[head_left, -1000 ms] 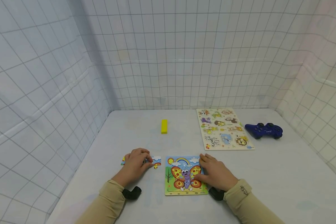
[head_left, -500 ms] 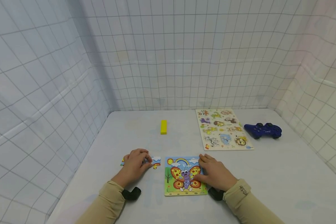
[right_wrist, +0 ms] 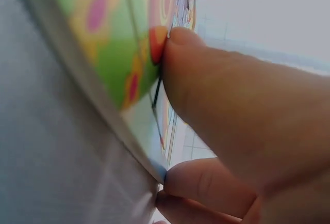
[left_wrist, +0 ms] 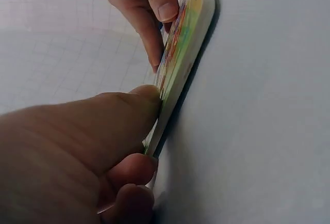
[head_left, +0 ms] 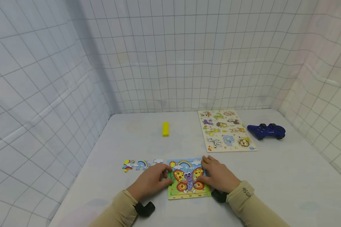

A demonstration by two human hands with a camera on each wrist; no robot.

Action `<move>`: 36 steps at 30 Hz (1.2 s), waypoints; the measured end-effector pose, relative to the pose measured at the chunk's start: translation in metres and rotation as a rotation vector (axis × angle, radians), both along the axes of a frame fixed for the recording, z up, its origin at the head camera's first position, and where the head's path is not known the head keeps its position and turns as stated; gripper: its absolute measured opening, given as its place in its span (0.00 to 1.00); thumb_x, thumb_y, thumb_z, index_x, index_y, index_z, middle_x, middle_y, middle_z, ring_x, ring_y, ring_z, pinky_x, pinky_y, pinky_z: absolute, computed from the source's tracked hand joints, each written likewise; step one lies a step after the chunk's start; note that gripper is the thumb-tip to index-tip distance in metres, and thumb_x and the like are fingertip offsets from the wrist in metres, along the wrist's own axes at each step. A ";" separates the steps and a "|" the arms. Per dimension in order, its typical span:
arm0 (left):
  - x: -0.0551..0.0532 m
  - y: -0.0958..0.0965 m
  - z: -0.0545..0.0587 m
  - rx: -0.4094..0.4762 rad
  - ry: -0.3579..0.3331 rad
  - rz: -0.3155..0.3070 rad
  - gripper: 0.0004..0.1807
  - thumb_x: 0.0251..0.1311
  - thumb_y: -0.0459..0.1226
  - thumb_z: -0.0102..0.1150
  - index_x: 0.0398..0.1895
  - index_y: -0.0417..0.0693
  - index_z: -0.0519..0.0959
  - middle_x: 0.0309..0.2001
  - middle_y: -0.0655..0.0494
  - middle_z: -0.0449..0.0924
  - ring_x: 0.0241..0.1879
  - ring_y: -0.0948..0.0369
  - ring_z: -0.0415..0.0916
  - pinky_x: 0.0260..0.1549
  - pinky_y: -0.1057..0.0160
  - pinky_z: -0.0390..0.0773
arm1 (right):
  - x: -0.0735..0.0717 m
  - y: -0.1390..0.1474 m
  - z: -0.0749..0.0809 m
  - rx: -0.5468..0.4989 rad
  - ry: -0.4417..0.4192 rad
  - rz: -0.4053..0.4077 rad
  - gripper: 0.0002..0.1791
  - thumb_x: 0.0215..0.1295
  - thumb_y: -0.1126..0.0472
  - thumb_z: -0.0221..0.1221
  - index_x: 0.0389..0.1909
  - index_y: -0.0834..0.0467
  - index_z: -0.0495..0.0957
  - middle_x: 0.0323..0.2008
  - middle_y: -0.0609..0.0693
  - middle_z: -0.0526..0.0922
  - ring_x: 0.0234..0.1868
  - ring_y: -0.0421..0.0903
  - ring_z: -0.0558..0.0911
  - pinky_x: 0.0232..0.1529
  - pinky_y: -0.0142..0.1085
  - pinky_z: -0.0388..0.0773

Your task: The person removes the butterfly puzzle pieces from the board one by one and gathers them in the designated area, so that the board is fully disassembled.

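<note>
A square butterfly jigsaw puzzle lies on the white table in the head view. My left hand is at its left side; in the left wrist view the thumb presses on the puzzle's face and bent fingers sit at the edge. The right hand holds the opposite side, its thumb on the picture and its other fingers along the rim. Several loose jigsaw pieces with rainbow and cloud prints lie just beyond the left hand. Part of the puzzle's left border is hidden by the left fingers.
Further back stands a yellow block. An animal puzzle board lies at the back right, with a blue game controller beside it. Grid-patterned walls close off the back and both sides.
My left hand has moved right, from over the loose jigsaw pieces to the butterfly jigsaw puzzle's left side, uncovering those pieces. The right hand stays where it was.
</note>
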State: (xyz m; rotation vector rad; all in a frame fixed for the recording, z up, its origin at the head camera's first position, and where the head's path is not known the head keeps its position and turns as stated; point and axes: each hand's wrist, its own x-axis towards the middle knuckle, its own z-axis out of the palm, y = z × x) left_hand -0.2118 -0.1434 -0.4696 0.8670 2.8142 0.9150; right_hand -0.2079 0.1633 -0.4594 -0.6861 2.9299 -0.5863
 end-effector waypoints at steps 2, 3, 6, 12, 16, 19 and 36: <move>0.001 0.002 -0.001 -0.011 0.015 -0.004 0.18 0.64 0.48 0.70 0.53 0.51 0.80 0.35 0.67 0.74 0.28 0.70 0.66 0.30 0.68 0.70 | 0.001 0.000 0.001 0.005 -0.011 -0.004 0.43 0.67 0.38 0.65 0.71 0.65 0.71 0.75 0.66 0.65 0.77 0.67 0.61 0.69 0.63 0.65; 0.001 0.002 -0.001 -0.014 0.019 -0.003 0.18 0.64 0.48 0.70 0.52 0.52 0.81 0.35 0.67 0.74 0.28 0.70 0.66 0.30 0.68 0.70 | 0.001 0.000 0.002 0.005 -0.016 -0.002 0.44 0.66 0.38 0.65 0.71 0.66 0.71 0.75 0.66 0.65 0.77 0.67 0.60 0.69 0.63 0.65; 0.001 0.002 -0.002 -0.026 0.029 -0.012 0.17 0.64 0.49 0.70 0.51 0.55 0.81 0.35 0.68 0.74 0.28 0.70 0.66 0.30 0.69 0.70 | 0.003 0.000 0.004 -0.004 -0.044 0.012 0.46 0.66 0.37 0.65 0.72 0.67 0.69 0.75 0.68 0.63 0.78 0.68 0.58 0.70 0.64 0.63; 0.002 -0.002 -0.001 -0.037 0.034 -0.042 0.25 0.57 0.57 0.73 0.53 0.59 0.79 0.37 0.69 0.73 0.30 0.70 0.66 0.31 0.69 0.69 | 0.005 0.001 0.007 -0.020 -0.058 0.055 0.49 0.64 0.37 0.67 0.74 0.67 0.66 0.77 0.68 0.59 0.78 0.69 0.56 0.69 0.66 0.62; 0.004 -0.002 0.003 -0.097 0.015 -0.055 0.42 0.40 0.69 0.77 0.58 0.62 0.77 0.40 0.70 0.71 0.34 0.69 0.69 0.35 0.68 0.71 | 0.009 -0.003 0.005 -0.024 -0.041 0.141 0.58 0.53 0.27 0.69 0.76 0.58 0.65 0.80 0.62 0.56 0.80 0.65 0.53 0.70 0.68 0.59; 0.007 -0.001 0.005 -0.150 -0.001 -0.064 0.51 0.31 0.74 0.76 0.61 0.62 0.75 0.42 0.68 0.70 0.37 0.68 0.70 0.38 0.65 0.74 | 0.012 -0.008 0.003 -0.027 -0.065 0.236 0.63 0.46 0.22 0.68 0.78 0.54 0.64 0.81 0.57 0.55 0.81 0.63 0.51 0.71 0.67 0.56; 0.002 0.004 0.001 -0.158 0.034 -0.037 0.48 0.42 0.70 0.74 0.64 0.58 0.73 0.38 0.71 0.72 0.31 0.70 0.69 0.31 0.69 0.70 | 0.010 -0.028 -0.008 -0.432 -0.094 0.229 0.39 0.69 0.39 0.63 0.74 0.56 0.70 0.74 0.52 0.70 0.75 0.54 0.68 0.70 0.56 0.68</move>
